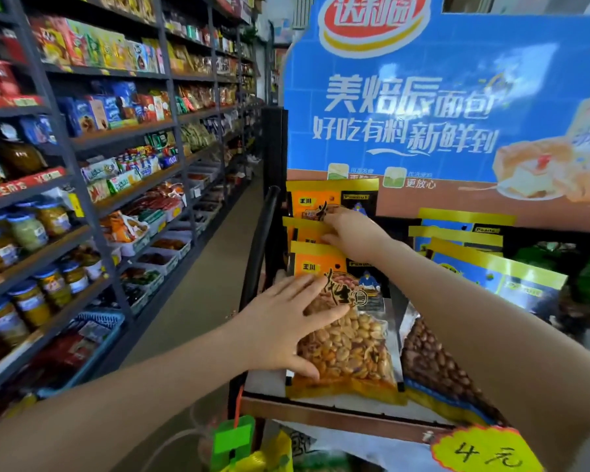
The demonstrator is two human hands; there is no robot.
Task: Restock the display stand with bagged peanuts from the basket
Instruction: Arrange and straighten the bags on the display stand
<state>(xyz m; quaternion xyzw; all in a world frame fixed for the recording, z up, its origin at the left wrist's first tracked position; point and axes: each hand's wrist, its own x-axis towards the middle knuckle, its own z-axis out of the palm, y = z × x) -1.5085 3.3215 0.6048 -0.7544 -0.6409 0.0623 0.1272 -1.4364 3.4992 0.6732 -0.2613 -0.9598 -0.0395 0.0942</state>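
We see the display stand (341,415) crowded: its front lip runs at six o'clock, and an open aisle lies at nine o'clock. Our left hand (283,327) lies flat, fingers spread, on the front orange peanut bag (351,349), glossy with a clear window of lumpy nuts. Our right hand (349,229), at twelve o'clock, pinches a rear orange bag (312,228). Blue bags (474,264) stand at two o'clock.

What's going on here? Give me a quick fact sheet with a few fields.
place: shop aisle beside a display stand
left hand: flat on the front orange peanut bag
right hand: fingers on the orange bags behind
beside: blue peanut bags
price tag: reads 4 yuan
sign: blue bread advert above
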